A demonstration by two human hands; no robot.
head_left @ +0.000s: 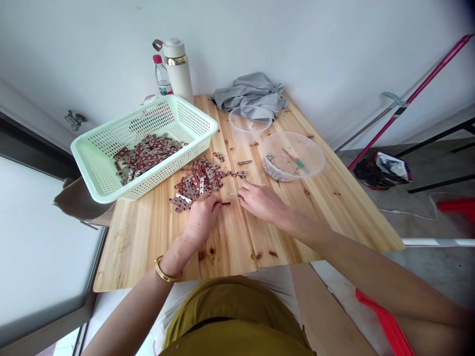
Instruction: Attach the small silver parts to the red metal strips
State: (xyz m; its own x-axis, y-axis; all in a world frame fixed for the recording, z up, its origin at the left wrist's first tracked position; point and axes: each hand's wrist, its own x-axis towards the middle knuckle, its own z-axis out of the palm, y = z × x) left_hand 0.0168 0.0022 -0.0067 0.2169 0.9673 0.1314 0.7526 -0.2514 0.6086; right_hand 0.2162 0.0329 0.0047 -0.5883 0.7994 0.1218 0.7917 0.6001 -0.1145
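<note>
My left hand (203,213) is closed, pinching a small dark red strip (225,203) whose end sticks out to the right of the fingers. My right hand (260,200) is closed on a thin metal tool (233,194), its tip pointing left above the strip; its exact kind cannot be made out. Just beyond my left hand lies a pile of reddish-brown strips with round metal studs (200,178). A few strips, one of them a single strip (245,162), lie apart from the pile. Past my right hand stands a clear plastic tub (315,153) with small metal parts and a green-handled tool (299,163).
A pale green basket (89,148) holding many more strips stands at the left. Behind are a white flask (181,74), a plastic bottle (162,76), a second clear tub (247,131) and grey cloth (252,91). A red pole (419,89) leans against the wall at right.
</note>
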